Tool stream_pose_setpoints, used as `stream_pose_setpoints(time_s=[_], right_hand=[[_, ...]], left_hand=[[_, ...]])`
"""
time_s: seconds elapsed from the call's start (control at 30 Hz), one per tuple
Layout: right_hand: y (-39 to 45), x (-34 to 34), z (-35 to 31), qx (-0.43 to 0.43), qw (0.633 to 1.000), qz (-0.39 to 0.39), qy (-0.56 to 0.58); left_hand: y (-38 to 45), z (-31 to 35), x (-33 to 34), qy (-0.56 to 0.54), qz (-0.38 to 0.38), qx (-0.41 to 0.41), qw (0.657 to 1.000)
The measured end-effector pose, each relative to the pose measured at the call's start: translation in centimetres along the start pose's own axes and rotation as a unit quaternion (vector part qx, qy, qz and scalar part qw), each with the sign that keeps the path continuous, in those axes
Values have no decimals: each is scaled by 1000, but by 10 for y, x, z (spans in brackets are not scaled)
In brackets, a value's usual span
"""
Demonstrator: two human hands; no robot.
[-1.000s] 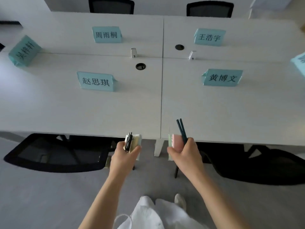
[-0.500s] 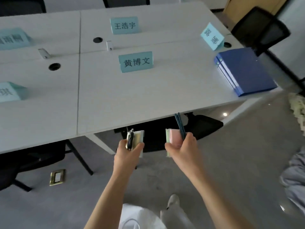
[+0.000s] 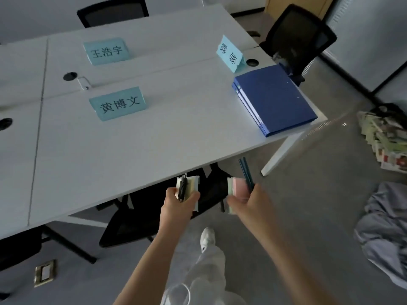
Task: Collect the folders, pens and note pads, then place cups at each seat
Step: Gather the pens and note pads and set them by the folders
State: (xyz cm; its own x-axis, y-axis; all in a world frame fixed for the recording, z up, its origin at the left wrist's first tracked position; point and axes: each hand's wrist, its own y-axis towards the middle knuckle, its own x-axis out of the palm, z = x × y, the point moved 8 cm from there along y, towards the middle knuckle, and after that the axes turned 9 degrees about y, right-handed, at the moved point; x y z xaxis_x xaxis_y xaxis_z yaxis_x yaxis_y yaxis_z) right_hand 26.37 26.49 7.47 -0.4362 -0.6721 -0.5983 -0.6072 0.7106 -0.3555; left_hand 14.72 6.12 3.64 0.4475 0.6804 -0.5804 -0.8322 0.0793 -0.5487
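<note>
Bare table (image 3: pixel 176 139) lies between the name cards (image 3: pixel 119 104) and the blue folders (image 3: pixel 277 97) at its corner.

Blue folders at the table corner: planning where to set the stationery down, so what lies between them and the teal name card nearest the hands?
Only bare white tabletop lies between the stacked blue folders and that teal name card, seen in the head view.

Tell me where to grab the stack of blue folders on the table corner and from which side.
Take the blue folders by the long edge nearest you, where the spines face the table's open middle. Both lie flat and stacked at the table corner, so that side is clear. The left hand and right hand each hold note pads and pens, so one probably must be freed first.
</note>
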Motion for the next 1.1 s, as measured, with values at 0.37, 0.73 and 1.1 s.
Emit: stream_pose_setpoints(time_s=[0.37, 0.73, 1.1], right_hand=[[179, -22, -44, -19, 997, -40, -58], [327, 19, -50, 25, 979, -171, -106], [408, 54, -58, -5, 961, -192, -196]], left_hand=[[115, 112, 65, 46, -22, -42, 998], [214, 166, 113, 128, -30, -133, 982], [260, 202, 139, 170, 31, -213, 962]])
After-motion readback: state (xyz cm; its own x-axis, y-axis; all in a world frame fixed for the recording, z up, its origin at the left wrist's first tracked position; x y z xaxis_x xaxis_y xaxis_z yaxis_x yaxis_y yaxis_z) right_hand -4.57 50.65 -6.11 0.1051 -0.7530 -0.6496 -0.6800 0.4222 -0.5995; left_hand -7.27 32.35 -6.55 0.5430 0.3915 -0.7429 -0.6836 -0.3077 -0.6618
